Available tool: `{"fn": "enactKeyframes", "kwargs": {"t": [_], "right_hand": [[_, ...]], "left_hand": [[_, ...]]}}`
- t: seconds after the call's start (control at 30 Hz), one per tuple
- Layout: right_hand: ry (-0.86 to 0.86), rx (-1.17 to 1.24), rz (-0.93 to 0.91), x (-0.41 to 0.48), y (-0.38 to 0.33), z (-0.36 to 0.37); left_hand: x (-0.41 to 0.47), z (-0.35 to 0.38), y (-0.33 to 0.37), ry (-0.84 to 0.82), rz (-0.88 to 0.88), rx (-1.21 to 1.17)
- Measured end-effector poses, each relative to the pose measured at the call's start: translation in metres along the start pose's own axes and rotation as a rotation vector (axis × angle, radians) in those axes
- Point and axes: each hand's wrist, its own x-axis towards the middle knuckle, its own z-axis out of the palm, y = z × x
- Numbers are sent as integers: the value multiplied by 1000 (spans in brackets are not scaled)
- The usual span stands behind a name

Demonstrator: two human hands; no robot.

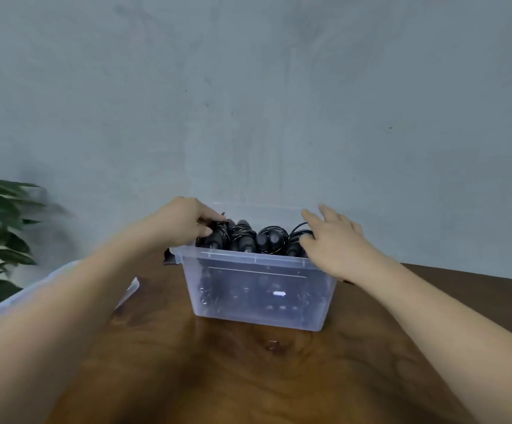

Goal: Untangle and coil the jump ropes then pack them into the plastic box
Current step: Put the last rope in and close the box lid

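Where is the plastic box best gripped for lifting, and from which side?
Probably under the rim of the plastic box at its two short ends, coming from left and right: the rim juts out as a lip, while the walls taper smoothly.

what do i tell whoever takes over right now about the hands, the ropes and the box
Left hand: grip curled round the leftmost coiled rope bundle, at the box's left end.
Right hand: fingers fairly straight, pressing on the bundles at the right end.
Jump ropes: coiled, standing in a row in the plastic box on the table.
Done: no loose rope shows on the table.
Left: seat that leftmost bundle, then release both hands.
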Motion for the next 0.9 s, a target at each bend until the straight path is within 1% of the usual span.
{"fn": "enactKeyframes", "kwargs": {"t": [0.03,0.1,0.2,0.33,0.43,0.5,0.57,0.6,0.67,0.8,0.83,0.9], "right_hand": [[14,39,-64,-2,-12,0],[-27,77,-202,0,-37,8],[-89,12,-382,15,-74,26],[-77,-43,-483,23,-93,30],[-92,-89,-505,23,-94,27],[-123,-86,-493,26,-94,27],[-134,-69,-490,28,-94,27],[-133,-70,-488,27,-93,28],[-122,-78,-495,26,-92,29],[-92,-84,-501,26,-93,32],[-84,-86,-499,27,-92,33],[-74,-91,-500,29,-91,35]], "left_hand": [[3,4,5,17,10,-25],[5,13,15,50,30,-39],[0,24,24,59,54,16],[-16,30,21,75,67,-15],[-31,26,3,34,30,-177],[-43,25,-14,81,-16,-318],[-58,28,-39,194,-88,-375],[-67,32,-53,237,-134,-361],[-89,43,-86,234,-244,-282],[-141,76,-151,79,-455,-1],[-152,85,-164,66,-477,35],[-173,102,-186,115,-469,64]]}}
